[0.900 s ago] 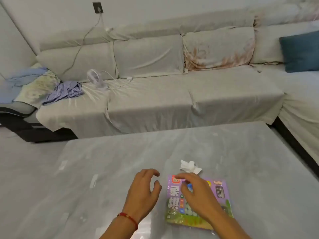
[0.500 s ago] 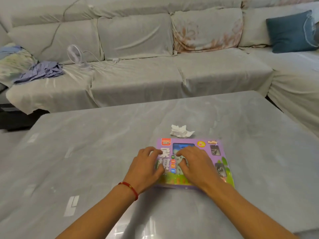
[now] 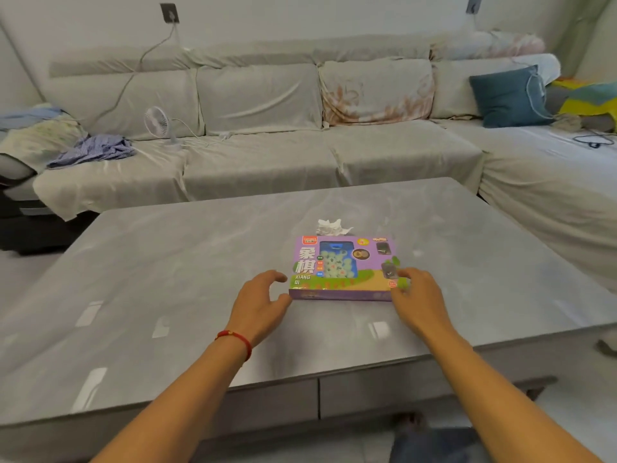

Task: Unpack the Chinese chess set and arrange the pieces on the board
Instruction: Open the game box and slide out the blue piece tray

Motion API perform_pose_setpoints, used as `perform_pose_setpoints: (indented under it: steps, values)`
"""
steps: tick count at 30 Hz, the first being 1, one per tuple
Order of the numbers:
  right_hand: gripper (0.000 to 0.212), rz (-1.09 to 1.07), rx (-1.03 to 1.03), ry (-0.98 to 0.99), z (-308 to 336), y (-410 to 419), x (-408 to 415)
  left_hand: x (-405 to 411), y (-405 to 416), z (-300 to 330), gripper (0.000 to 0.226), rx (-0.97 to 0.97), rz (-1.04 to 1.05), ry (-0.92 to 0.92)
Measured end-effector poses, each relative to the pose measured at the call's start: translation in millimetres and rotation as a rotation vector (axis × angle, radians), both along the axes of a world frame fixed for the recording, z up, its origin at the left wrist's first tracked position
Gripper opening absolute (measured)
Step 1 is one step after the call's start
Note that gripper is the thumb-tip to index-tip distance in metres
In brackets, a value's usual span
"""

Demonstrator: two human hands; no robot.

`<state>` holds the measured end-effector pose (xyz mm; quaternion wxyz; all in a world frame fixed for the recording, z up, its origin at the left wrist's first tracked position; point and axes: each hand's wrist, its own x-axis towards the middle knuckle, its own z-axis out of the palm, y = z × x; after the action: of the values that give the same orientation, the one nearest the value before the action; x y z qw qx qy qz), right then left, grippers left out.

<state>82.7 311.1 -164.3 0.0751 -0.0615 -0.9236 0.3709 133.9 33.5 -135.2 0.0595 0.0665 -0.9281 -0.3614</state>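
We look down on a grey glossy table (image 3: 167,279) in a living room; behind it a long sofa (image 3: 267,155) under a pale cover runs along the wall and turns at the right side. On the sofa we count one small white fan (image 3: 157,123), one blue cushion (image 3: 509,95) and one heap of striped cloth (image 3: 93,150). On the table there are two things only — one purple chess box (image 3: 344,267), lying flat and closed a little right of the middle, and one crumpled white paper (image 3: 332,227) just behind its far edge.

Our left hand (image 3: 258,304), with a red string at the wrist, is half open: the fingers are loosely curved above the table and the thumb touches the near left corner of the box. It holds nothing. Our right hand (image 3: 417,299) is at the near right corner, fingers bent over the box edge — whether it truly grasps the corner or only touches it, we cannot tell.
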Motion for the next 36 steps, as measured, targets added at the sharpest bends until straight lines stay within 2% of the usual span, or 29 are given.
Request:
perform_pose_setpoints:
  steps: [5, 6, 8, 9, 10, 12, 13, 15, 18, 22, 26, 28, 31, 32, 34, 36]
  values:
    - [0.051, -0.105, -0.101, -0.090, -35, 10, -21, -15, 9, -25, 0.045, 0.148, 0.054, -0.063]
    - [0.047, -0.108, -0.122, -0.119, -37, 9, -30, -22, 11, -31, 0.049, 0.157, 0.061, -0.068]
    - [0.026, -0.117, -0.132, -0.147, -37, 6, -43, -36, 13, -40, 0.056, 0.178, 0.087, -0.071]
    - [0.021, -0.110, -0.130, -0.145, -38, 6, -47, -44, 15, -42, 0.053, 0.197, 0.102, -0.071]
    - [0.026, -0.104, -0.137, -0.137, -39, 4, -48, -51, 17, -44, 0.044, 0.205, 0.112, -0.066]
    - [0.033, -0.083, -0.128, -0.135, -41, -1, -50, -65, 17, -46, 0.020, 0.179, 0.160, -0.049]
    - [0.034, -0.071, -0.119, -0.139, -44, -5, -52, -70, 15, -47, 0.019, 0.169, 0.195, -0.047]
    - [0.039, -0.052, -0.097, -0.155, -48, -15, -52, -73, 6, -49, 0.026, 0.160, 0.269, -0.056]
    - [0.024, 0.051, -0.055, -0.108, -49, -34, -45, -63, -19, -55, 0.041, 0.104, 0.379, -0.060]
    - [0.024, 0.142, 0.008, -0.028, -41, -64, -31, -40, -53, -57, 0.029, 0.028, 0.446, -0.082]
    - [0.034, 0.113, 0.115, 0.040, -42, -81, -22, -29, -77, -62, 0.034, 0.066, 0.436, -0.091]
    - [0.031, 0.117, 0.030, 0.054, -38, -85, -22, -27, -83, -63, 0.032, 0.103, 0.410, -0.106]
    - [0.026, 0.120, -0.313, -0.041, -25, -84, -27, -26, -87, -62, 0.025, 0.157, 0.389, -0.083]
    - [0.032, 0.106, -0.372, -0.068, -22, -81, -29, -27, -88, -61, 0.024, 0.174, 0.391, -0.071]
    - [0.041, 0.091, -0.394, -0.066, -28, -71, -35, -27, -90, -61, 0.024, 0.218, 0.418, -0.055]
    - [0.031, 0.084, -0.384, -0.077, -36, -63, -39, -28, -93, -64, 0.025, 0.263, 0.463, -0.042]
